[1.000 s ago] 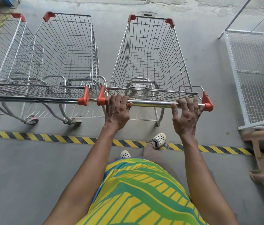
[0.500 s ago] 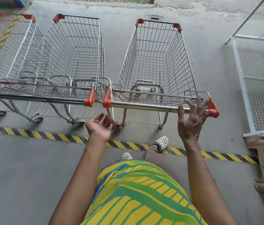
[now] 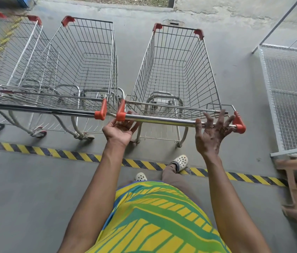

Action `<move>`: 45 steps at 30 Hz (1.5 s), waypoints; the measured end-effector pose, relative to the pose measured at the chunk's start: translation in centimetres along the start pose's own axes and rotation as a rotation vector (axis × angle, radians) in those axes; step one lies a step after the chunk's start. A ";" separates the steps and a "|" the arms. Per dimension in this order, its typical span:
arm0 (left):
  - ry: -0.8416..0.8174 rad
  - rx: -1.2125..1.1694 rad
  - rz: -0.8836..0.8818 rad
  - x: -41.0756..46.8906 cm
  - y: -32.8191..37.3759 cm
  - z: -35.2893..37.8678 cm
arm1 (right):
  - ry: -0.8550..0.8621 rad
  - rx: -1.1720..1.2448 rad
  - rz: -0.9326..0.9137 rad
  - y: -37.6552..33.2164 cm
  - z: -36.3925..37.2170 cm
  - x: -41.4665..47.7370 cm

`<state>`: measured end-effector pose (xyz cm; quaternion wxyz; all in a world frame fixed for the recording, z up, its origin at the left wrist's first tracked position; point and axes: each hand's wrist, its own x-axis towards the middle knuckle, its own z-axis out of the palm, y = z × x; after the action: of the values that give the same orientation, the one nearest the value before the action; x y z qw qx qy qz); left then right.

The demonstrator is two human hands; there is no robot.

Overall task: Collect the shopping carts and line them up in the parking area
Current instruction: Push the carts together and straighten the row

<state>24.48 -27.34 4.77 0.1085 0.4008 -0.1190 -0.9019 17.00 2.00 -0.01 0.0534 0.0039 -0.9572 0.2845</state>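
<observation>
Both grips are released, left hand (image 3: 120,129) and right hand (image 3: 211,134) splayed just under the cart handle (image 3: 162,121), which runs left-to-right across mid-frame, the cart (image 3: 176,73) stretching away toward the top beside its neighbour (image 3: 74,70).

Both hands (image 3: 120,129) off cart handle (image 3: 162,120)

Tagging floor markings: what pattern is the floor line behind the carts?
Yellow and black diagonal stripes on the floor line, in the head view.

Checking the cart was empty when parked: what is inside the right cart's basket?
Nothing: through the right cart wire basket only bare floor and its frame show. Nothing hides the inside.
</observation>
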 end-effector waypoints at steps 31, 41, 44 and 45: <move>0.010 0.018 -0.009 0.4 -1.1 0.1 | -0.002 -0.035 -0.045 1.5 0.0 2.4; 0.053 -0.198 -0.052 1.8 -0.7 -0.1 | -0.010 -0.037 -0.042 1.3 -0.1 2.2; 0.045 -0.199 -0.049 1.9 -0.5 -0.2 | -0.012 -0.036 -0.034 1.1 0.0 2.3; 0.042 -0.204 -0.054 1.9 -0.4 -0.3 | -0.012 -0.033 -0.028 1.1 0.0 2.3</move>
<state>23.42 -27.52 3.12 0.1267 0.4093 -0.0134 -0.9034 14.67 2.95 -0.32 0.0516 0.0184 -0.9620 0.2677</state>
